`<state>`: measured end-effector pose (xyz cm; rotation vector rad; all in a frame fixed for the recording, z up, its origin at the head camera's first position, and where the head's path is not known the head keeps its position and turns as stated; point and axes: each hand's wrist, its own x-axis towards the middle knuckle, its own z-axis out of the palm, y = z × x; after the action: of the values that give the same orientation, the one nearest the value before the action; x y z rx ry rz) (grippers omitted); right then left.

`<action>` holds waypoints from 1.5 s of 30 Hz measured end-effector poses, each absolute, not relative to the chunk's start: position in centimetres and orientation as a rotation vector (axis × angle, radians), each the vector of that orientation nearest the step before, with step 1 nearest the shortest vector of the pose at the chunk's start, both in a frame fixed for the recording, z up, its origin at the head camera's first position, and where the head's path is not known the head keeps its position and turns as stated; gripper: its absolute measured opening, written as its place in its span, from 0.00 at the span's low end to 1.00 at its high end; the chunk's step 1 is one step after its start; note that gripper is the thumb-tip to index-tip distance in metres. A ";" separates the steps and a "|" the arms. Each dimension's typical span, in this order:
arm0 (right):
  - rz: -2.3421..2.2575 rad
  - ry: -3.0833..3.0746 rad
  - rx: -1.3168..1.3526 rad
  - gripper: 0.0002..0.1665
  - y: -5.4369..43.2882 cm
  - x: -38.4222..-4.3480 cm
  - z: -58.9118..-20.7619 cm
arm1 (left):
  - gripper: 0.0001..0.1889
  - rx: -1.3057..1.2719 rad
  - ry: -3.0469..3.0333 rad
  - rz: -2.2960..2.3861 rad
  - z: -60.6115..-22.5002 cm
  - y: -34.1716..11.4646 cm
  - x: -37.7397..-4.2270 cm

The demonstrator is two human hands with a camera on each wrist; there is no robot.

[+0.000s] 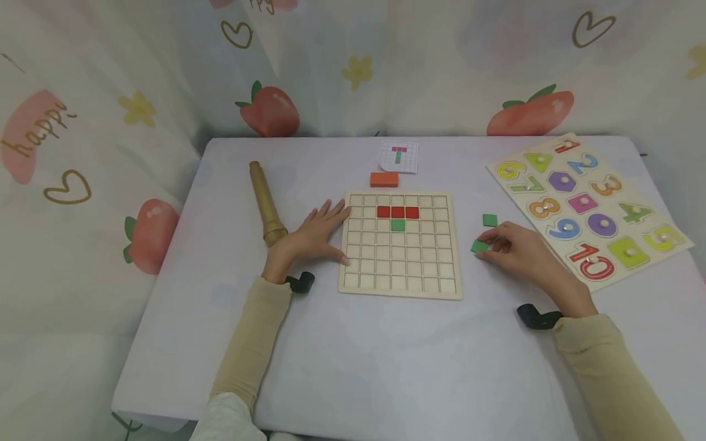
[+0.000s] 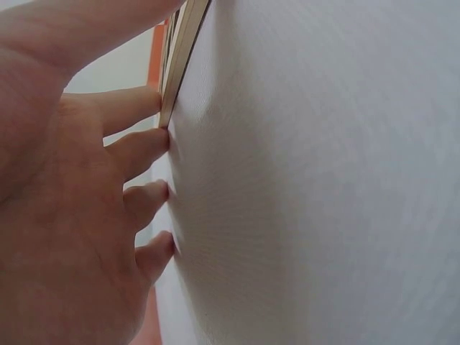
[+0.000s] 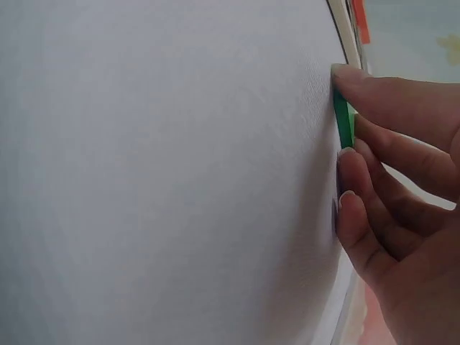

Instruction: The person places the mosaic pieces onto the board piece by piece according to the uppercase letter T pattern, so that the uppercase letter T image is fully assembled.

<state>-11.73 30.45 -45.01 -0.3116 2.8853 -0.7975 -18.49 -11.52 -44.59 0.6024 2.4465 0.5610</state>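
Observation:
A wooden grid board (image 1: pixel 375 269) lies in the middle of the table, with a row of three red squares (image 1: pixel 398 212) in it and one green square (image 1: pixel 398 225) under the middle red one. My left hand (image 1: pixel 316 237) rests spread at the board's left edge, its thumb and fingertips touching the frame. To the right of the board, my right hand (image 1: pixel 513 248) pinches a green square tile (image 1: pixel 478 246) between thumb and fingers, close over the tablecloth. In the right wrist view the green tile (image 3: pixel 343 122) shows edge-on. Another green tile (image 1: pixel 489 220) lies just beyond that hand.
Behind the board are an orange block (image 1: pixel 383 179) and a pattern card (image 1: pixel 405 160) showing a T shape. A number and shape puzzle board (image 1: pixel 557 229) lies at the right, beyond the right hand. A brown stick-like piece (image 1: pixel 266 199) lies at the left, by the left wrist.

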 end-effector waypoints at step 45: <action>-1.048 2.718 -0.591 0.15 20.5 -15.3 -43.4 | 0.64 0.590 2.446 0.582 -44.9 -11.5 -18.6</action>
<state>-15.30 20.47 -43.43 -0.5913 2.7185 -1.0477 -18.60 -11.52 -44.90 0.5902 2.4459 0.5825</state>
